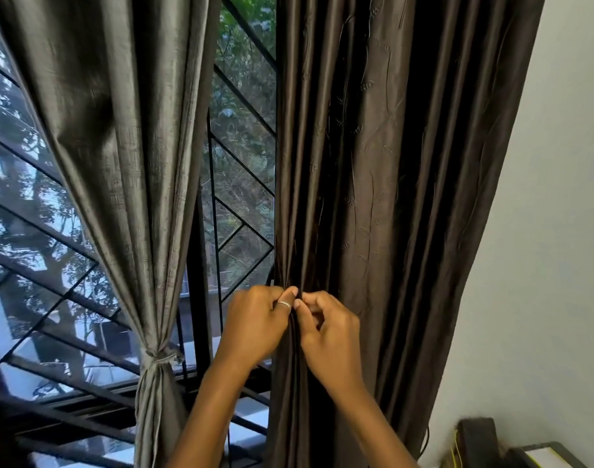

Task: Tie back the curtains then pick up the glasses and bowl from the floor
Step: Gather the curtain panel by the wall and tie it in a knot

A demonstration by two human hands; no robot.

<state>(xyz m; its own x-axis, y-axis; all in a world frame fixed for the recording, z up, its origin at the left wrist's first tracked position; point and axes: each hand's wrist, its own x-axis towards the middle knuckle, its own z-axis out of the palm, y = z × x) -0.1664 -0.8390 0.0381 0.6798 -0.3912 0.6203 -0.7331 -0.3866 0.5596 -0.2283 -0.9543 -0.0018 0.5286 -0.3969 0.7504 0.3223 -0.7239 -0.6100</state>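
A grey curtain [126, 163] hangs at the left, gathered and tied with a knot [158, 356] low down. At the right hangs a dark brown curtain [390, 163], loose. My left hand [258, 322] and my right hand [329, 336] are side by side on the brown curtain's left edge, both pinching its folds at mid height. The left thumb wears a silver ring. The glasses and the bowl are out of view, and so is the floor.
Behind the curtains is a window with a black diagonal metal grille [241, 184] and trees outside. A white wall [552, 265] is at the right. Some dark box-like things with a yellow cable [478, 440] sit in the bottom right corner.
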